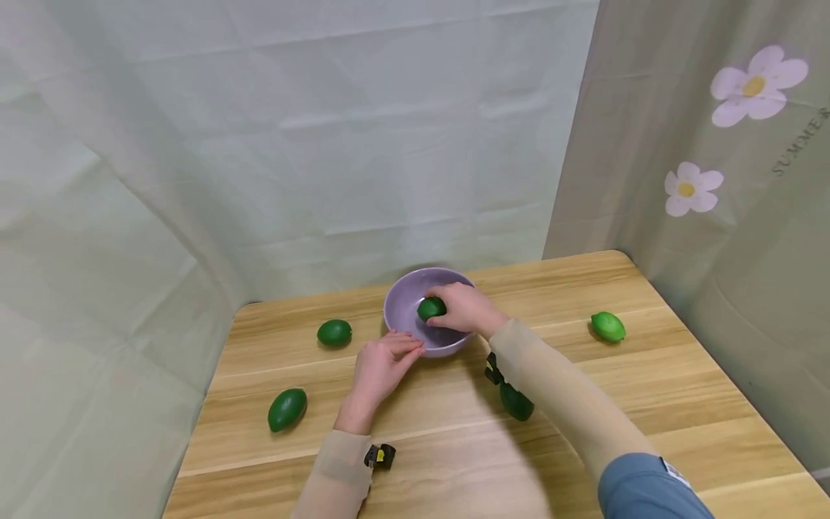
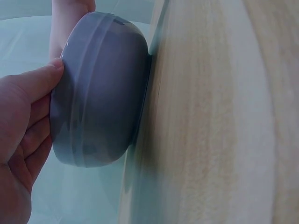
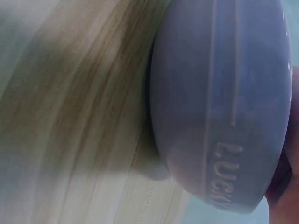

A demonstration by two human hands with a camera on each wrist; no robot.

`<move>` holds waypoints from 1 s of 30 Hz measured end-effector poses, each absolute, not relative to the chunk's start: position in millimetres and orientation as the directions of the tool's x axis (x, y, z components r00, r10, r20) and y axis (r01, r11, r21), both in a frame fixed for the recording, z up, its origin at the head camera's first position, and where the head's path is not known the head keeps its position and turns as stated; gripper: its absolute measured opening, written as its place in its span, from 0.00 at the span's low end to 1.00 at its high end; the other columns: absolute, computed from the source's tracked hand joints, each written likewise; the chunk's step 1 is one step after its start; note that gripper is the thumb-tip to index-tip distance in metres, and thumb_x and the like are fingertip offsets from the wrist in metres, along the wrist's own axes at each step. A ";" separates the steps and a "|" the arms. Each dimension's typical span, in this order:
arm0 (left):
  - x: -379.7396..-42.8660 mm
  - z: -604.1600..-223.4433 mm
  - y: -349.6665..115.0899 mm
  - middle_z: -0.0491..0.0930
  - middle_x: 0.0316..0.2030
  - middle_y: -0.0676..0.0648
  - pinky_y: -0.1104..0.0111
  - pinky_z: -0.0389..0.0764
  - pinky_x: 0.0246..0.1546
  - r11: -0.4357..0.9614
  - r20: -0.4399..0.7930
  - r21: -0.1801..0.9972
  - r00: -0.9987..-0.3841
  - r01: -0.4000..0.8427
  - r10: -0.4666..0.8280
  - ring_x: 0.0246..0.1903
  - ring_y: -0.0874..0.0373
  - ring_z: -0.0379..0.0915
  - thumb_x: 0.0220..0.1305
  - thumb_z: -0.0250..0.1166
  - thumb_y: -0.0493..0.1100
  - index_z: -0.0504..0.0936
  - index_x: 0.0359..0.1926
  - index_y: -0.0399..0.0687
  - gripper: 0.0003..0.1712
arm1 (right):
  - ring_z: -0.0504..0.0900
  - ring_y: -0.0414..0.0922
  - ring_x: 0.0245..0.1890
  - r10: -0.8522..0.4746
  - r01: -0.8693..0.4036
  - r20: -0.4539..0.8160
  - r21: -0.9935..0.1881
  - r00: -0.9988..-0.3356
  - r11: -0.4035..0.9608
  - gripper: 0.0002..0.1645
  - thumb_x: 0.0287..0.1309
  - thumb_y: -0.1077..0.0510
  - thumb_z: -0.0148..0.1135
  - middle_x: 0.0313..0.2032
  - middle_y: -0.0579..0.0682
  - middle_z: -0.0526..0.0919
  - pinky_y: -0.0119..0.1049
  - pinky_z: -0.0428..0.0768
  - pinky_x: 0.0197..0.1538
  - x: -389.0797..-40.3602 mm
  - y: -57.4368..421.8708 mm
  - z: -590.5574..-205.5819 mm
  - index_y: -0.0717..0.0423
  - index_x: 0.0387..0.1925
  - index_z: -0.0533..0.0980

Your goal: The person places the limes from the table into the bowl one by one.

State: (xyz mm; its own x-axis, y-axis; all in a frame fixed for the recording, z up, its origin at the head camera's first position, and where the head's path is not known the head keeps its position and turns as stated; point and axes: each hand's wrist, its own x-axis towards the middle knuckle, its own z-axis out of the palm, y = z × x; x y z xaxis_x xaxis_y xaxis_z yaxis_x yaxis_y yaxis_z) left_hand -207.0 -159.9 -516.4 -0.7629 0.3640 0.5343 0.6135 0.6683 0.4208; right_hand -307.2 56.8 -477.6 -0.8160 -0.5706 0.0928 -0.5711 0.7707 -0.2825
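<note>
A purple bowl [image 1: 438, 352] stands toward the back of the wooden table, with raised letters reading LUCKY on its side in the right wrist view. My left hand [image 1: 381, 367] pinches its near-left rim; the left wrist view shows that thumb pressed against the bowl's outer wall [image 2: 105, 93]. Reaching over the right side of the rim, my right hand [image 1: 468, 308] holds a dark green lime [image 1: 431, 308] inside the bowl between thumb and fingers. The right wrist view mostly shows the bowl's outside [image 3: 219, 93], hiding the lime.
Two dark green limes [image 1: 334, 333] [image 1: 287, 409] lie left of the bowl. Another dark lime [image 1: 516, 402] lies partly under my right forearm. A brighter green lime [image 1: 608, 326] sits at the right on the table [image 1: 674, 404]. Pale curtains [image 1: 363, 144] hang behind.
</note>
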 end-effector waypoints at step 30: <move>-204.6 -513.7 -151.8 0.88 0.38 0.55 0.66 0.76 0.61 0.656 0.555 0.411 -0.745 0.632 0.370 0.47 0.61 0.83 0.60 0.74 0.49 0.92 0.41 0.54 0.10 | 0.79 0.43 0.56 -0.545 -0.536 0.040 -0.257 -0.838 0.804 0.35 0.62 0.48 0.69 0.58 0.48 0.80 0.40 0.79 0.58 -324.1 38.2 -484.1 0.49 0.68 0.69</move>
State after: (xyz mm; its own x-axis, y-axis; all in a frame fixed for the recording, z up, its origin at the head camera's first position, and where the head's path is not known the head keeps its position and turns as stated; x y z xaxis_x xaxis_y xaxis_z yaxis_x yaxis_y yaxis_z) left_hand -204.6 -151.8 -513.7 -0.7450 0.3698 0.5552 0.6324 0.6563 0.4115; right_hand -324.1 38.2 -484.1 -0.8375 -0.5449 0.0398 -0.5356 0.8045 -0.2568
